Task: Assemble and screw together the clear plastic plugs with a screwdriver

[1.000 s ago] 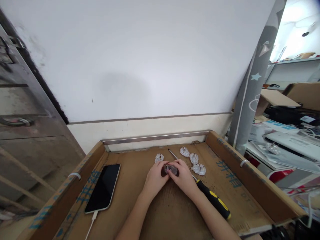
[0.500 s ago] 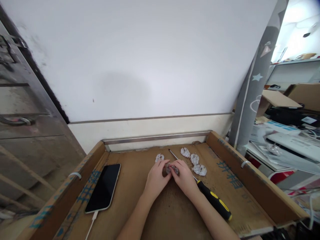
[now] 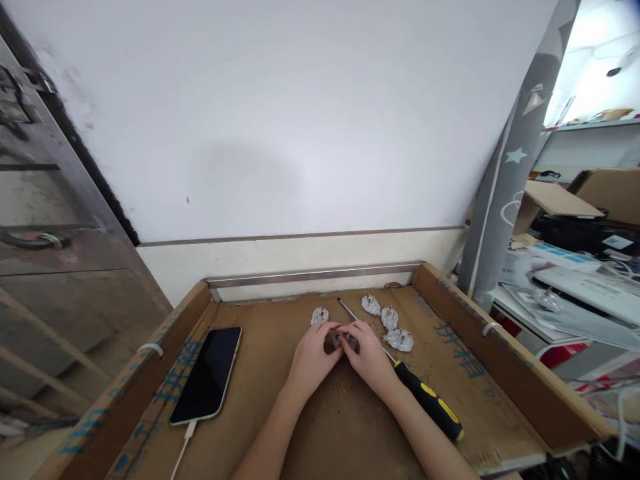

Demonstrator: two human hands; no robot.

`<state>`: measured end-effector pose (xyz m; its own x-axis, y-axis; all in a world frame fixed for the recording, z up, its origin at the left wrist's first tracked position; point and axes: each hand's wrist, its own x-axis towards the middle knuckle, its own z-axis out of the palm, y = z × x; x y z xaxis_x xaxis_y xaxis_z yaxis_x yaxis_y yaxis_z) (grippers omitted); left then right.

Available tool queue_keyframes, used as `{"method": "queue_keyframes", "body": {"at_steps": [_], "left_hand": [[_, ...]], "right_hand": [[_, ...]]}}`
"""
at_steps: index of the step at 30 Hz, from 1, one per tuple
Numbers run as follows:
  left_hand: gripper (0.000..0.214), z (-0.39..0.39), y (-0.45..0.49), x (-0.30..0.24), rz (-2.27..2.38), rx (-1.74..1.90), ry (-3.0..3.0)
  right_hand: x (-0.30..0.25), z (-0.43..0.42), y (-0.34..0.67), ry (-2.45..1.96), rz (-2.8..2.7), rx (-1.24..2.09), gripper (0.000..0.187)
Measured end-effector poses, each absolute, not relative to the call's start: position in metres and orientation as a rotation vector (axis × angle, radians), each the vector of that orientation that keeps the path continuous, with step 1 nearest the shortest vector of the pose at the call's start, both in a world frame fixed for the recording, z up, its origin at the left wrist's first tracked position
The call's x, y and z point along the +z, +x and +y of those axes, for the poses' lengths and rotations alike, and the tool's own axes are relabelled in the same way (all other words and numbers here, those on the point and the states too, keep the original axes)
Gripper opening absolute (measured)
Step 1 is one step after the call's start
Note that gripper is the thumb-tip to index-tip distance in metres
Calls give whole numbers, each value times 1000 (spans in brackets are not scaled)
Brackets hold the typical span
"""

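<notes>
Between them, my left hand [image 3: 316, 353] and my right hand [image 3: 367, 355] pinch a small clear plastic plug [image 3: 342, 341], mostly hidden by the fingers. Both sets of fingers are curled in and meet at the fingertips. Just beyond my left fingers lies another clear plug [image 3: 320, 315] with its pins up. More transparent plugs [image 3: 389, 318] lie beyond and to the right of my right hand. A screwdriver [image 3: 429, 401] with a black and yellow handle rests by my right forearm; its shaft runs behind that hand.
A phone [image 3: 207, 375] lies on the left of the cardboard tray [image 3: 265, 373], with a white cable [image 3: 183, 448] plugged into its near end. Raised cardboard walls [image 3: 490, 353] border the sides. A white wall [image 3: 310, 133] stands behind, and a cluttered shelf [image 3: 575, 293] is at the right.
The fingers of both hands have shifted very slightly around the held plug. Everything else lies where it was.
</notes>
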<state>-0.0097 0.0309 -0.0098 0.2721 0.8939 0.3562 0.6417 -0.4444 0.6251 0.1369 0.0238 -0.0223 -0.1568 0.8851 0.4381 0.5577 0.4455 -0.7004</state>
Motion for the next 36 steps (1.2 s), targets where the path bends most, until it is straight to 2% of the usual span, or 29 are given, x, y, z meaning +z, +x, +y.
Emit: {"method": "queue_keyframes", "body": {"at_steps": [8, 12, 20, 27, 36], "left_hand": [[40, 34, -13, -17, 1372, 951, 2172], [43, 34, -14, -18, 1347, 967, 2164], [18, 28, -11, -9, 1383, 917, 2239], [21, 32, -11, -12, 1411, 958, 2274], [18, 29, -9, -6, 1363, 894, 2334]], "right_hand": [[-20, 24, 137, -1189, -1685, 641, 20], [-21, 30, 141, -1182, -1461, 754, 26], [-27, 45, 154, -1020, -994, 1123, 49], [-24, 45, 153, -887, -813, 1346, 45], [-24, 44, 154, -860, -737, 1435, 41]]}}
